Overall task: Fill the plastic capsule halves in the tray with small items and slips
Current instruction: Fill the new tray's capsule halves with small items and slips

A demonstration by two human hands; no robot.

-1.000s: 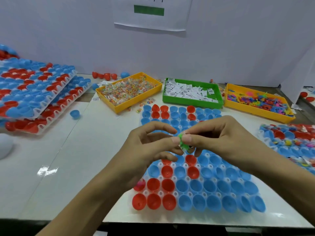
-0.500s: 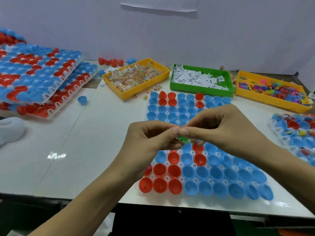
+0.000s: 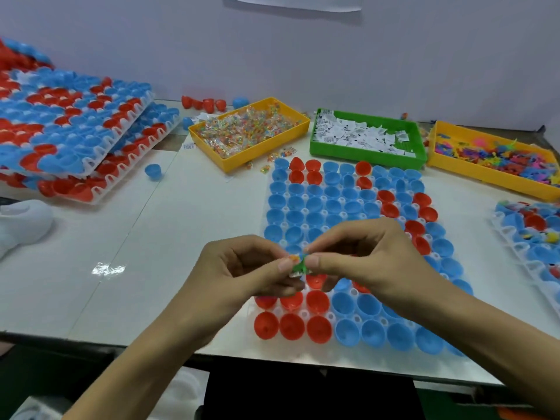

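While both hands stayed together over the tray as a second before, the left hand and right hand each pinched a small green item between thumb and fingertips; more of it showed than half a second earlier. Judged: item being readied, not yet dropped. Capsule halves near 6 o'clock sat empty directly below. Table edge ran close at 6 o'clock; bare tabletop lay open toward 9 o'clock.

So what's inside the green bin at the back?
The green bin is filled with small white paper slips printed in black. Its floor is covered by them, so anything underneath cannot be seen.
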